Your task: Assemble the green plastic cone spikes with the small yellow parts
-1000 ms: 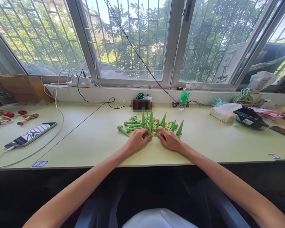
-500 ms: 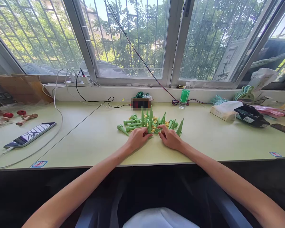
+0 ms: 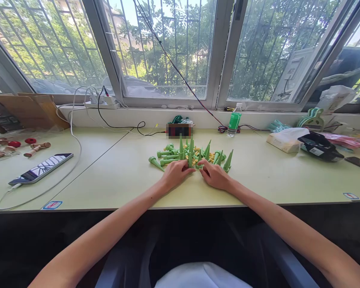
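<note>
Several green plastic cone-shaped spikes [image 3: 227, 161] stand or lie in a cluster, with small yellow pieces [image 3: 195, 149] among them. At the near edge of the cluster my left hand [image 3: 177, 173] is closed, fingers curled and thumb pointing right; what it holds, if anything, is hidden. One upright green spike stands right by its fingertips. A short gap away, my right hand [image 3: 216, 175] has its index finger and thumb bent around a small green spike [image 3: 199, 165], partly covered by the finger. On the left side, other green spikes [image 3: 156, 163] lie flat.
A water bottle [image 3: 234, 120] and a blurred-out box [image 3: 179, 131] stand behind the cluster. To the right are a tissue pack [image 3: 283, 143] and a black package [image 3: 319, 147]. On the left lie a charging phone [image 3: 42, 169], its white cable and wooden toys [image 3: 37, 149].
The view has shifted slightly. My hands stay at the cluster, and their fingertips are a little closer together.
</note>
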Available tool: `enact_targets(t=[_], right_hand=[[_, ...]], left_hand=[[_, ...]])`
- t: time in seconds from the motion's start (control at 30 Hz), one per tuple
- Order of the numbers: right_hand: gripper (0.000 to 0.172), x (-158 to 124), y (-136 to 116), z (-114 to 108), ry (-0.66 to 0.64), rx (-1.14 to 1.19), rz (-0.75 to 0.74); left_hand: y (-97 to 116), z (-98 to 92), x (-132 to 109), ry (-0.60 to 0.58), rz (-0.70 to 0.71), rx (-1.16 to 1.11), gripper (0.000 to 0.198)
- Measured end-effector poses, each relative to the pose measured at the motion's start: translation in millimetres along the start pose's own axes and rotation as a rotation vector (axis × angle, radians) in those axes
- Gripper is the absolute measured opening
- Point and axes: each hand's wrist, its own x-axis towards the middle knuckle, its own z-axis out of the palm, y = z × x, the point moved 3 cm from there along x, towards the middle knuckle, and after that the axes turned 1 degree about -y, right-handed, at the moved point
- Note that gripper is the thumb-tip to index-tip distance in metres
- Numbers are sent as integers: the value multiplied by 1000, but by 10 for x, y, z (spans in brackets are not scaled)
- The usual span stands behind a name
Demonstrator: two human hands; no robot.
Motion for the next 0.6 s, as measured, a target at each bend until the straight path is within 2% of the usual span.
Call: enact_targets(t=[0.13, 0.27, 0.43, 0.53, 0.6], right_hand=[[19, 0, 16, 25, 3, -15, -34], [16, -5, 25, 47, 8, -50, -71], [17, -14, 16, 46, -2, -65, -84], [18, -19, 15, 40, -2, -76, -87], [18, -20, 14, 38, -4, -82, -90]], left_hand=[[5, -52, -49, 86, 50, 40, 43], [-44, -216, -55, 156, 70, 184, 47], [-235, -625, 28, 92, -174, 428, 26], [-482, -843, 23, 52, -346, 537, 32], [-698, -904, -17, 7, -438, 520, 39]])
